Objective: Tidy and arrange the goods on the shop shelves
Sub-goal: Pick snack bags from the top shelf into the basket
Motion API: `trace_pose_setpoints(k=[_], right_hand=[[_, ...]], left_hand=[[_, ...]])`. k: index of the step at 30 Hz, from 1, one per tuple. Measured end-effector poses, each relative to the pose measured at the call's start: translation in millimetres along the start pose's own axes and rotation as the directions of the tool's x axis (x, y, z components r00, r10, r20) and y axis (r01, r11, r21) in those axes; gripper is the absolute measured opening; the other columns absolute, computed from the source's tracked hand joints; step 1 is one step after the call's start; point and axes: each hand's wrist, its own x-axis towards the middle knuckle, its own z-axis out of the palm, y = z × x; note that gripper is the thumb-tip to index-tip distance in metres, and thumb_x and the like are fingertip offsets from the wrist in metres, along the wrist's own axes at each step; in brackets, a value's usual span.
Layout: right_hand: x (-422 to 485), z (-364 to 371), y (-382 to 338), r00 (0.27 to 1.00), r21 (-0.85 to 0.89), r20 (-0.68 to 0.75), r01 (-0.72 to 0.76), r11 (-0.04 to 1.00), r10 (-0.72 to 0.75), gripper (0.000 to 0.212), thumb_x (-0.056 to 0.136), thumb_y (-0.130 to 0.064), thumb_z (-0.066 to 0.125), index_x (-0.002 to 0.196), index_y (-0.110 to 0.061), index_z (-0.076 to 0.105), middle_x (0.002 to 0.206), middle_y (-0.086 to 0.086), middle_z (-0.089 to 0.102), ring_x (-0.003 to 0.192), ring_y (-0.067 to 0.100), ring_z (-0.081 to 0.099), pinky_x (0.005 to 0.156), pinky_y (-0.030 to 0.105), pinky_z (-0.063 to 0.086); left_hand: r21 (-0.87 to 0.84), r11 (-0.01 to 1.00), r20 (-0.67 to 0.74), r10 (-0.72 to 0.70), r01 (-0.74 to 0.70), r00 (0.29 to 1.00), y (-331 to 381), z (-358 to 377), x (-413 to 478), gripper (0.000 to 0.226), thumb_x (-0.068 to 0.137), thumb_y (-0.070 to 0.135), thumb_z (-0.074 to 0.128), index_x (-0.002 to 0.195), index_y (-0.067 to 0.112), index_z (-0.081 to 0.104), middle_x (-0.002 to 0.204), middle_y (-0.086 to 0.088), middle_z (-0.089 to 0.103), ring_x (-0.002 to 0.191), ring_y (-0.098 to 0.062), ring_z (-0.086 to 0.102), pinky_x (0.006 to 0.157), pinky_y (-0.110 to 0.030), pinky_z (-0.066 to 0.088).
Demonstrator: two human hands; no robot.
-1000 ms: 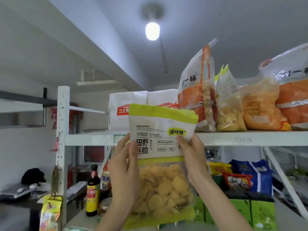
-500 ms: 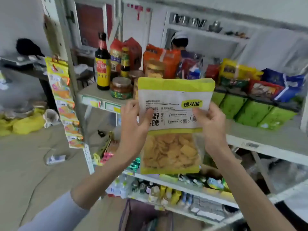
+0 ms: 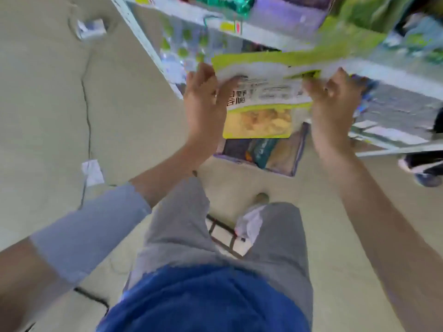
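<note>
A snack bag [image 3: 261,99] with a lime-green top, a white label and yellow crisps showing through its clear lower half hangs in front of me. My left hand [image 3: 203,101] grips its left edge and my right hand [image 3: 333,101] grips its right edge. The bag is held low, in front of the lower shelves [image 3: 395,80], above an open box of packets [image 3: 268,152] on the floor. The picture is blurred by motion.
White shelf racks with bottles and green packs [image 3: 359,13] run across the top. The beige floor [image 3: 48,104] lies to the left, with scraps of paper [image 3: 92,172] and a cable. Another person's feet [image 3: 424,168] stand at the right. My legs fill the bottom.
The view has swung from the top shelf down past the middle shelf to the floor. The bag has come down with both hands still on its edges.
</note>
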Motion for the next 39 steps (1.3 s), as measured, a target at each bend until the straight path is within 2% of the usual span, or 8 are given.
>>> trace_pose_setpoints(k=[3,9,12,15,22,27,32,39], right_hand=[[-3.4,45.1,117.6,1.0,-0.072,-0.012,0.021,0.997,-0.022,0.012,0.083,-0.023,0.074,0.076,-0.021,0.066,0.069,0.002,0.063,0.069,0.002,0.048,0.065,0.037,0.044],[-0.6,119.4,305.5,0.986,-0.144,-0.131,0.085,0.986,-0.105,0.034,0.089,-0.024,0.071,0.07,-0.034,0.045,0.062,-0.019,0.039,0.061,-0.006,0.037,0.062,0.016,0.029],[5.6,143.2,362.9,0.98,-0.107,-0.16,0.106,0.989,-0.122,0.037,0.085,-0.029,0.071,0.067,-0.031,0.038,0.064,-0.015,0.036,0.063,0.005,0.034,0.062,0.031,0.033],[13.9,143.6,380.9,0.964,-0.138,-0.153,0.198,0.971,-0.218,0.039,0.076,-0.023,0.07,0.061,-0.028,0.034,0.059,-0.015,0.034,0.063,0.01,0.029,0.061,0.031,0.025],[-19.6,96.4,345.1,0.982,-0.105,-0.161,0.079,0.991,-0.096,0.054,0.087,-0.017,0.073,0.061,-0.028,0.027,0.051,-0.013,0.027,0.051,0.003,0.025,0.055,0.027,0.026],[-52.2,83.5,347.8,0.998,-0.123,-0.044,-0.053,0.991,0.047,0.036,0.075,-0.03,0.081,0.06,-0.022,0.049,0.075,0.013,0.063,0.09,0.034,0.074,0.073,0.058,0.061],[-90.9,85.6,338.7,0.988,-0.182,0.079,-0.119,0.976,0.135,0.017,0.095,-0.014,0.072,0.088,0.0,0.067,0.099,0.01,0.075,0.087,0.02,0.075,0.062,0.027,0.061],[-93.3,104.0,342.6,0.974,-0.192,0.147,-0.146,0.97,0.175,0.033,0.095,-0.012,0.072,0.106,0.018,0.061,0.107,0.02,0.074,0.086,0.023,0.076,0.073,0.041,0.065]], left_hand=[[0.067,0.997,-0.042,0.044,-0.041,0.998,-111.9,62.8,-25.0,0.023,0.097,0.021,0.063,0.084,0.004,0.071,0.092,0.002,0.046,0.087,-0.029,0.052,0.081,-0.048,0.048],[0.134,0.966,-0.162,0.242,-0.222,0.957,-285.4,177.8,-61.9,0.013,0.096,0.002,0.061,0.1,0.001,0.074,0.097,-0.019,0.058,0.098,-0.02,0.043,0.095,-0.007,0.028],[0.123,0.972,-0.192,0.221,-0.2,0.956,-324.5,214.5,-66.7,0.015,0.097,0.003,0.057,0.093,0.003,0.071,0.095,-0.013,0.057,0.094,-0.023,0.048,0.082,-0.022,0.04],[0.141,0.937,-0.242,0.344,-0.318,0.907,-319.3,231.2,-68.7,0.012,0.091,0.0,0.054,0.083,0.002,0.063,0.093,-0.009,0.057,0.087,-0.026,0.051,0.071,-0.037,0.041],[0.15,0.938,-0.185,0.336,-0.311,0.924,-283.5,195.6,-88.7,0.013,0.091,0.009,0.058,0.083,0.003,0.065,0.104,-0.012,0.064,0.098,-0.031,0.057,0.066,-0.027,0.029],[0.161,0.954,-0.028,0.26,-0.253,0.965,-293.2,160.7,-119.5,0.016,0.094,0.011,0.06,0.088,-0.003,0.066,0.106,-0.015,0.062,0.101,-0.033,0.058,0.077,-0.035,0.04],[0.201,0.955,0.017,0.22,-0.219,0.975,-313.9,135.7,-138.8,0.028,0.095,0.009,0.06,0.072,0.011,0.044,0.093,-0.007,0.051,0.088,-0.021,0.046,0.068,-0.024,0.024],[0.204,0.963,0.007,0.178,-0.176,0.984,-329.2,122.5,-137.0,0.022,0.096,0.012,0.058,0.075,0.012,0.051,0.101,-0.007,0.059,0.091,-0.023,0.052,0.068,-0.027,0.028]])
